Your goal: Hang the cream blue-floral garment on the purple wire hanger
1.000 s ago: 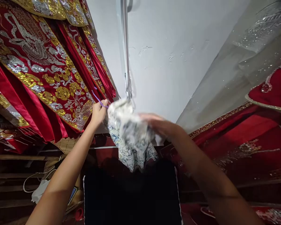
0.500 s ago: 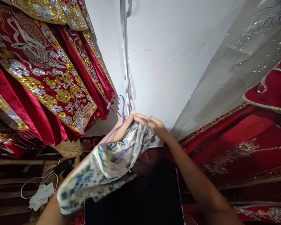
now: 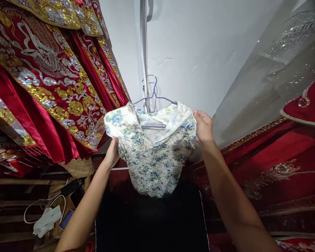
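Observation:
A white garment with a blue and green flower print [image 3: 152,150] hangs spread on a thin purple hanger [image 3: 154,95] in front of the white wall. The hanger's hook sits by a vertical white pipe [image 3: 143,52]. My left hand [image 3: 112,153] grips the garment's left side below the shoulder. My right hand [image 3: 204,127] pinches its right shoulder edge. The cloth bunches downward between my hands.
Red robes with gold and silver embroidery [image 3: 47,80] hang at the left, and more red embroidered cloth [image 3: 278,168] at the right. A sheer sequined fabric [image 3: 273,70] drapes upper right. A dark panel [image 3: 152,224] lies below. Cables, a white charger and a phone [image 3: 52,217] rest at lower left.
The garment was bunched in both hands with the hanger loose. Now it is spread over the hanger, raised higher, and my hands have parted to its two sides.

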`<state>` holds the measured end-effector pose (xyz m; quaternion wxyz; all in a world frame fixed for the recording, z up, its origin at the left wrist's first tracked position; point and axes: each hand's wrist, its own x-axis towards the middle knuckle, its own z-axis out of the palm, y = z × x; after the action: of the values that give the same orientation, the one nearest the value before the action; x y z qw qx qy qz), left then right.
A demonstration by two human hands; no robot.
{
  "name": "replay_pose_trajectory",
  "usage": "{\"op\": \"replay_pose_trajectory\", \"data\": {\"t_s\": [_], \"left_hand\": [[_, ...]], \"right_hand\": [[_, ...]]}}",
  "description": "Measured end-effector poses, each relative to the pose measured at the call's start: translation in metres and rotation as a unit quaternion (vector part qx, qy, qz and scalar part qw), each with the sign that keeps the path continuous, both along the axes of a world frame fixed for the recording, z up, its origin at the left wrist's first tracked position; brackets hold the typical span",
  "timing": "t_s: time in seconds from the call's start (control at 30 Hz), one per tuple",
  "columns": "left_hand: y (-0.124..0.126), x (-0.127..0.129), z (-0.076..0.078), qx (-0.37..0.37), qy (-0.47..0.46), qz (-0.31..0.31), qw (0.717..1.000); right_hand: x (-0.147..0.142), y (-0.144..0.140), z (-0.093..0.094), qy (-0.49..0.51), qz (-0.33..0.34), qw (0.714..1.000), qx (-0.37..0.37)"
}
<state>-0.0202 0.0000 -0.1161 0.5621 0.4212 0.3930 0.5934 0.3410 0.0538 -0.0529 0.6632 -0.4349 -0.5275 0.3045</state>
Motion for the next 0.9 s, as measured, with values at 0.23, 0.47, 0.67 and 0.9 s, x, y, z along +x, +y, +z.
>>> {"op": "replay_pose_trajectory", "data": {"t_s": [0.23,0.47,0.67,0.9], "left_hand": [[-0.026,-0.017,-0.020,0.007,0.143,0.085,0.986],[-0.070,0.009,-0.064,-0.063,0.160,0.027,0.985],[-0.082,0.026,-0.057,-0.107,0.099,0.008,0.989],[-0.101,0.010,-0.054,-0.182,-0.018,0.000,0.983]], "right_hand": [[-0.019,-0.033,-0.036,0.086,0.020,0.994,-0.061],[-0.064,-0.090,-0.122,0.077,-0.271,0.956,-0.079],[-0.165,-0.125,-0.160,0.040,0.142,0.962,-0.230],[-0.181,-0.116,-0.145,0.061,0.159,0.965,-0.200]]}}
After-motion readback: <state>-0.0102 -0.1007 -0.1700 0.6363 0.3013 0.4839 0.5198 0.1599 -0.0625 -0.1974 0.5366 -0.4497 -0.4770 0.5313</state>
